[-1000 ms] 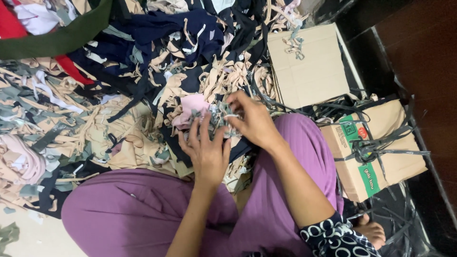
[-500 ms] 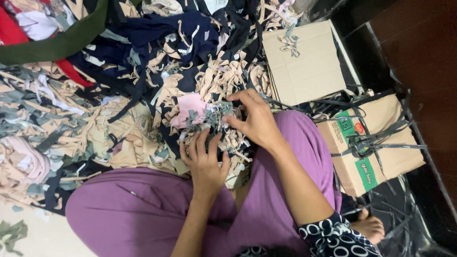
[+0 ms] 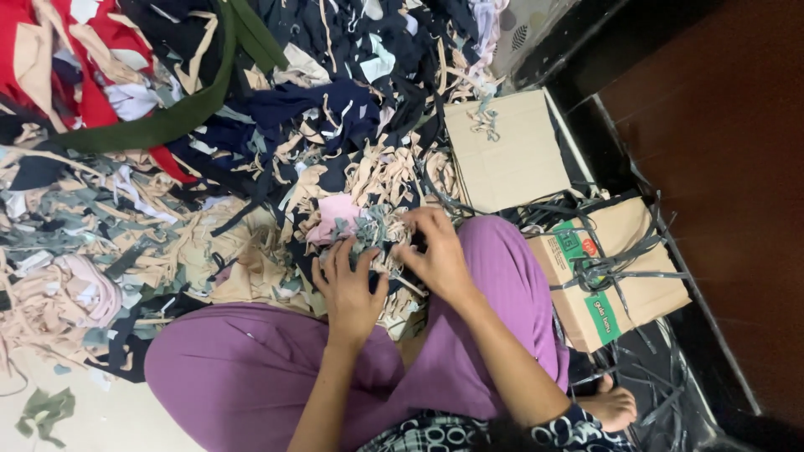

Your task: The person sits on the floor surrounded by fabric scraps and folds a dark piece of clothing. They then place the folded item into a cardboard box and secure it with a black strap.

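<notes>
A great heap of fabric scraps [image 3: 167,184] covers the floor ahead of the seated person, beige, navy, grey and red strips all tangled, with a long green band [image 3: 159,125] curving across the top. To the right lie a flat cardboard sheet [image 3: 507,155] and a cardboard box [image 3: 624,276] draped with dark straps. The purple trousers [image 3: 251,368] frame the working spot between the knees.

There, just beside a pink piece [image 3: 333,213], sits a small bunch of grey scraps [image 3: 373,234]. The left hand [image 3: 352,289] rests palm down on the pile, fingers spread and curled lightly into the bunch. The right hand [image 3: 440,255] is bent over it, fingertips pinching the strips.

To sort this well, I'd say pin the bunch with one hand and tease single strips loose with the other, rather than tugging the knot whole.
</notes>
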